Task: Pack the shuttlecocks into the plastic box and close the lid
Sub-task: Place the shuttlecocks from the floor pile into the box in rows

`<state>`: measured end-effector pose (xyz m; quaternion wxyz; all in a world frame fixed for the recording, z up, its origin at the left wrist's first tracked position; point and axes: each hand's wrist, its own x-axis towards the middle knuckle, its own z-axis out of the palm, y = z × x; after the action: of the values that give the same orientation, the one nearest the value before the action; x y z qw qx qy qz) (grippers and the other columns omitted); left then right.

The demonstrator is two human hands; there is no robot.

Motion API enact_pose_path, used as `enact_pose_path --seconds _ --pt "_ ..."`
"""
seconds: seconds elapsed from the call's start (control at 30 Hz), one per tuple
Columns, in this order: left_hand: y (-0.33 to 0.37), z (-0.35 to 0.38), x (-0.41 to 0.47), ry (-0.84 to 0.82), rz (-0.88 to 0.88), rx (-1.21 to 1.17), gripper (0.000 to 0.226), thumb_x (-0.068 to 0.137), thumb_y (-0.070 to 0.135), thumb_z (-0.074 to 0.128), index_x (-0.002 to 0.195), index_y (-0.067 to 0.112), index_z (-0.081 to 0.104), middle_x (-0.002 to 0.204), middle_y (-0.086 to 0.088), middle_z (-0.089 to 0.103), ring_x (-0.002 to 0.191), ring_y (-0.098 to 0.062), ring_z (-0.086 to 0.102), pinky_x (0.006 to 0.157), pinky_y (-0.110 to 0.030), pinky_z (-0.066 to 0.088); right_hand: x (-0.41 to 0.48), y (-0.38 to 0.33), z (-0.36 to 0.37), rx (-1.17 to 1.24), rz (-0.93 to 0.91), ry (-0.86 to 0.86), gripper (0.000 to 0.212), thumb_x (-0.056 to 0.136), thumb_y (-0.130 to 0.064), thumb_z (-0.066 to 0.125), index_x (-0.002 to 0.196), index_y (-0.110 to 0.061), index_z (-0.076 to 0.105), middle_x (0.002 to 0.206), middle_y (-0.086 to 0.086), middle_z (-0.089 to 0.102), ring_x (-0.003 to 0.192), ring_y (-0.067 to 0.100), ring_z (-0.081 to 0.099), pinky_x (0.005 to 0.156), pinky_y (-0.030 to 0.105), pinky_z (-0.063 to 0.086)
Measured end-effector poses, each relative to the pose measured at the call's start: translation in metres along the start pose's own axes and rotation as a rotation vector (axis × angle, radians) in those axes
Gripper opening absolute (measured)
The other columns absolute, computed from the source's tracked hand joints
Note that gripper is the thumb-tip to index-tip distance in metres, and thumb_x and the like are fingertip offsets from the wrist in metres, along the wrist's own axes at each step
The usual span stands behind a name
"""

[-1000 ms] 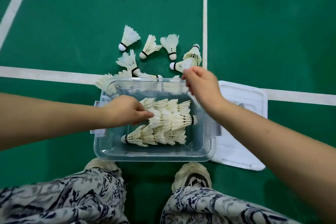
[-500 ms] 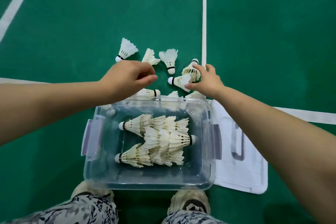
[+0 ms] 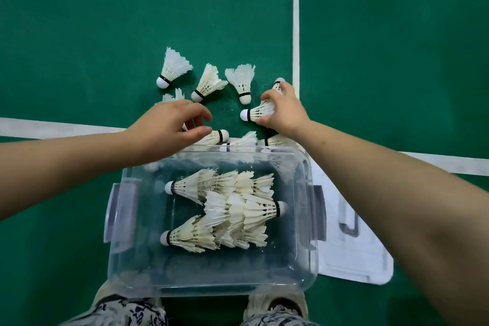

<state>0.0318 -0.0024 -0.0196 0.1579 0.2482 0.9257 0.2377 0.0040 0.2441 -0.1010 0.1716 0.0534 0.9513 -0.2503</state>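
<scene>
The clear plastic box (image 3: 304, 259) stands on the green floor in front of my feet, with several white shuttlecocks (image 3: 227, 206) lying nested inside. More loose shuttlecocks (image 3: 240, 79) lie on the floor beyond its far rim. My right hand (image 3: 284, 111) grips the feathers of one shuttlecock (image 3: 255, 113), whose cork points left, and its fingertips touch another (image 3: 277, 84) behind it. My left hand (image 3: 169, 127) curls thumb and fingers around a shuttlecock (image 3: 173, 95) that it mostly hides. Just under its thumb lies another shuttlecock (image 3: 218, 136). The white lid (image 3: 352, 254) lies flat to the right of the box.
White court lines (image 3: 296, 21) cross the floor beyond the box. My two shoes (image 3: 275, 304) stand against the box's near wall. Grey latches (image 3: 119, 214) hang on the box's left and right sides.
My left hand left the box and reached out to the loose shuttlecocks. My right hand reached further and took hold of one. The view tilted forward.
</scene>
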Motion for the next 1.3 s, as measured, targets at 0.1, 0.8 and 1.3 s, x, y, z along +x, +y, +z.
enact_pose_path --seconds 0.1,0.8,1.3 --pt "0.003 0.000 -0.002 0.013 0.016 -0.017 0.023 0.088 0.031 0.057 0.106 0.016 0.061 0.092 0.005 0.055 0.076 -0.011 0.054 0.070 -0.025 0.040 -0.007 0.001 -0.001 0.009 -0.006 0.033 0.051 0.073 -0.033 0.075 0.119 -0.025 0.055 0.153 0.008 0.017 0.127 0.038 0.040 0.106 0.040 0.037" --pt "0.071 0.001 -0.031 -0.223 -0.504 -1.153 0.025 0.091 0.036 0.048 0.108 0.021 0.057 0.112 0.000 0.061 0.088 -0.015 0.058 0.081 -0.029 0.048 -0.145 -0.081 -0.047 0.370 -0.071 0.215 0.045 0.075 -0.037 0.073 0.115 -0.026 0.054 0.147 0.001 0.023 0.135 0.011 0.030 0.092 0.015 0.026" --pt "0.045 0.003 -0.070 -0.218 -0.047 -0.049 0.029 0.081 0.059 0.049 0.099 0.036 0.049 0.088 0.005 0.062 0.080 -0.016 0.056 0.068 -0.029 0.043 -0.175 -0.069 -0.031 0.531 -0.071 0.128 0.012 0.091 -0.034 0.054 0.099 -0.025 0.050 0.126 -0.005 0.029 0.112 0.010 0.038 0.095 0.022 0.030"
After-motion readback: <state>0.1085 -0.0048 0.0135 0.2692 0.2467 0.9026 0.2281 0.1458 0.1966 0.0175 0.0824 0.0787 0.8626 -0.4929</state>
